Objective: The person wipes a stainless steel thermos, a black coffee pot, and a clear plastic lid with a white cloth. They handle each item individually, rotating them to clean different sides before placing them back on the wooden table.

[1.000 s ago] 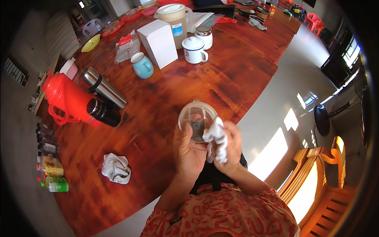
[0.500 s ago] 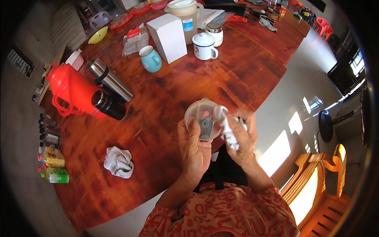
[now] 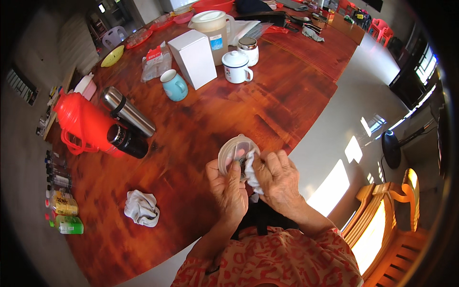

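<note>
Over the near edge of the table, my left hand (image 3: pixel 228 191) grips a round, see-through plastic lid (image 3: pixel 228 149) with a grey fitting at its middle; the thumb lies across its face. My right hand (image 3: pixel 278 181) pinches a crumpled white cloth (image 3: pixel 251 173), which presses against the right side of the lid and covers part of it. A second crumpled whitish cloth (image 3: pixel 142 208) lies on the table to the left of my hands.
On the reddish wooden table (image 3: pixel 191 124) stand a white box (image 3: pixel 193 60), a blue mug (image 3: pixel 174 86), a lidded enamel mug (image 3: pixel 236 68) and a pitcher (image 3: pixel 210 28). A red jug (image 3: pixel 79 119) and a steel flask (image 3: pixel 128 112) are at the left. A wooden chair (image 3: pixel 382 234) stands at the right.
My right hand has brought the white cloth down and left onto the lid. The lid has tilted in my left hand, and both hands sit slightly lower in view.
</note>
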Motion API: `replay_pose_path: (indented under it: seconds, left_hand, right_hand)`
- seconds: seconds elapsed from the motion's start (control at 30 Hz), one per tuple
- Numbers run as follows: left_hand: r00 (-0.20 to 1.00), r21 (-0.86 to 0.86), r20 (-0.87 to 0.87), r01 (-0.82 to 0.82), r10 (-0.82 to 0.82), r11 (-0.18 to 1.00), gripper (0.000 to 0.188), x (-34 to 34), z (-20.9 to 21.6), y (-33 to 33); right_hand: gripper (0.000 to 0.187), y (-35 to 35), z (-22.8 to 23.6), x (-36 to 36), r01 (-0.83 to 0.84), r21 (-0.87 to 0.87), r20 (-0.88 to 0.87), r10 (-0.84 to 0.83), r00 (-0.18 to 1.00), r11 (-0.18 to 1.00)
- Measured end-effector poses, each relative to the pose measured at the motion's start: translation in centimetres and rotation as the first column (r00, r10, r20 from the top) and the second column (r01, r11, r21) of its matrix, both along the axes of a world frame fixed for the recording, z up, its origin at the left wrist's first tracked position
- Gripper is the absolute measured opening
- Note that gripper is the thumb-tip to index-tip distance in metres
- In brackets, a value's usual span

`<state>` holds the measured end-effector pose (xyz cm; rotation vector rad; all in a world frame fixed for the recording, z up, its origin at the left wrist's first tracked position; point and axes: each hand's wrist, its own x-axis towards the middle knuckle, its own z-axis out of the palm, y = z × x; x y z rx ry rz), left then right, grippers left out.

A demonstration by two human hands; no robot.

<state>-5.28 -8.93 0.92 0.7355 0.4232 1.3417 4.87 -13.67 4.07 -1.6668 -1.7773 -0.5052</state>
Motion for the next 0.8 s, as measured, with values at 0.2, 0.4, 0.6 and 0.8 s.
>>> replay_pose_path:
  seconds: [0.2, 0.4, 0.6, 0.8]
  left_hand:
    - [0.997, 0.025, -0.046, 0.055, -0.054, 0.998, 0.013, -0.4, 0.5, 0.2]
    - [0.989, -0.064, 0.017, 0.148, -0.147, 0.987, 0.021, 0.4, 1.6, -0.7]
    - [0.984, -0.043, 0.002, 0.18, -0.18, 0.983, 0.037, -0.8, 0.0, -0.3]
    - [0.979, -0.199, -0.048, 0.185, -0.198, 0.962, 0.037, -0.8, 1.0, -0.1]
  right_hand:
    - [0.038, -0.6, 0.4, 0.6, -0.353, -0.006, -0.437, 0.315, 0.842, 0.936]
    - [0.05, 1.2, 1.4, 0.1, 0.0, 0.177, -0.239, 0.043, 0.97, 0.984]
    - [0.049, 1.8, 0.0, -1.5, -0.134, 0.214, -0.125, 0.163, 0.979, 0.968]
    - [0.034, 0.5, -0.1, -1.0, -0.274, 0.17, -0.151, 0.3, 0.942, 0.946]
